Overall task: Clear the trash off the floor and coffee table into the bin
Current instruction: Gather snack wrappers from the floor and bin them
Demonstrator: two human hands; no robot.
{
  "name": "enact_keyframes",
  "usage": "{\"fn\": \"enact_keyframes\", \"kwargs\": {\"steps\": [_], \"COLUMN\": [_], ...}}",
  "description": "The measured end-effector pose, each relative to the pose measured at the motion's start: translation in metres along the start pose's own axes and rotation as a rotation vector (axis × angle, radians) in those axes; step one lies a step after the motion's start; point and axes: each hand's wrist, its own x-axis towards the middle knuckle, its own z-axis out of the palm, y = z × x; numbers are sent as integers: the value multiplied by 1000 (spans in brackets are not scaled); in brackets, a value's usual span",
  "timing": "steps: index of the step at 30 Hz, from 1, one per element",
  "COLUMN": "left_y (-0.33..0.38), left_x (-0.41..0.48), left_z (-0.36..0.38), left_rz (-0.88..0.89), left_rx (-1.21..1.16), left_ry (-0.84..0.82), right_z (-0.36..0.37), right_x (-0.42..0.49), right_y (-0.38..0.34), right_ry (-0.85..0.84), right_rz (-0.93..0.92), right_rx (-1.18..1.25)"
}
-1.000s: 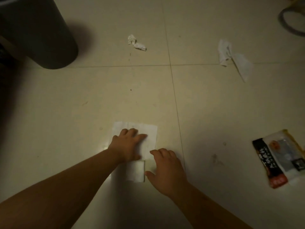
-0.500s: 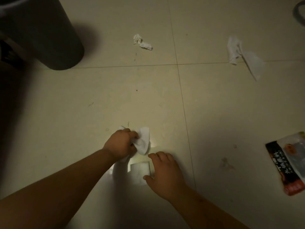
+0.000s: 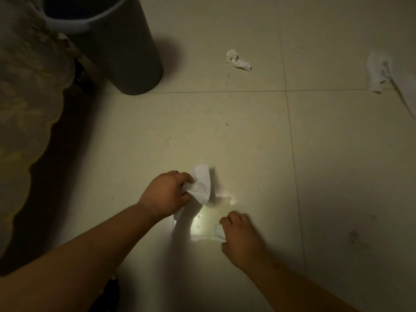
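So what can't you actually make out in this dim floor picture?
Head view:
- Bin contents: dark inside, rim cut by top edge.
- Far-right tissue: blurred, cut by right edge.
- Small scrap: mostly under the right hand; grip unclear.
- Left hand hides part of the held tissue.

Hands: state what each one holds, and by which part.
Left hand grips the white tissue by its bunched middle. Right hand seems to pinch the small paper scrap by its right edge.

bin 1 | hands 2: left hand, right hand | tissues 4: held tissue, small scrap, crumpled wad, far tissue
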Motion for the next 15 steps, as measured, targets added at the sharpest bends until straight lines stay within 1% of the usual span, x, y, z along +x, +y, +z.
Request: {"fn": "enact_keyframes", "kwargs": {"steps": [6,9,12,15], "left_y": [4,12,30,57], "left_x": [-8,-10,-21,-41], "left_z": [-2,-15,-45,-96], "left_rz": [-6,17,43,39], "left_rx": [-43,-33,-30,-58], "left_ry": [2,1,4,35], "right_z": [-7,-30,-76,-145], "right_x": [4,2,-13,-38], "right_y": [11,12,5,-15], "right_ry": [-44,34,129,188], "right_rz": [70,117,125,126], "right_rx": [161,258,322,345]}}
